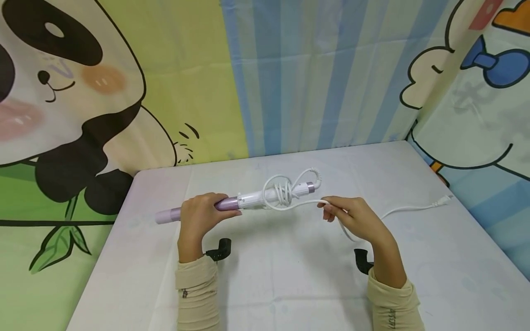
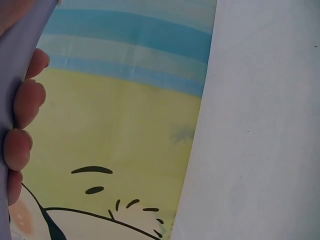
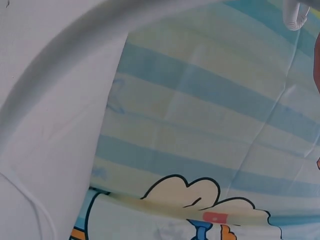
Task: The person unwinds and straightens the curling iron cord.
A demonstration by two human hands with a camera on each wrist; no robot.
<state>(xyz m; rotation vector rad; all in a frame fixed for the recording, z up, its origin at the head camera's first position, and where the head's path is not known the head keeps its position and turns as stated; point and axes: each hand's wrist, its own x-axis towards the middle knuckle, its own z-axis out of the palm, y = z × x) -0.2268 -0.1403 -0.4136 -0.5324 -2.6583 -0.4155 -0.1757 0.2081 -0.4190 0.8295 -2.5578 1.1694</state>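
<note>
A curling iron with a lilac barrel and a white handle is held level just above the middle of the white surface, its barrel pointing to the person's left. Its white cord is wound in several loops around the handle, with one loop standing up toward the far end; the free run of cord passes through the right hand and trails off across the surface to the plug, which lies near the right edge.

The left hand is wrapped around the barrel where lilac meets white, fingers curled over the top. The right hand pinches the cord just beside the handle's end, fingers bent around it. The two hands are well apart, with the wound handle between them.

Nothing lies between the hands and the iron. Behind the surface hangs a backdrop of a cartoon panda, blue stripes and a cartoon figure with a blue bow.

Only the head view shows the whole iron, both hands and the plug. The left wrist view shows fingertips curled against the lilac barrel at the picture's left edge, with bare surface to the right. The right wrist view shows a blurred stretch of cord arching close across the top, the hand itself barely in frame.
</note>
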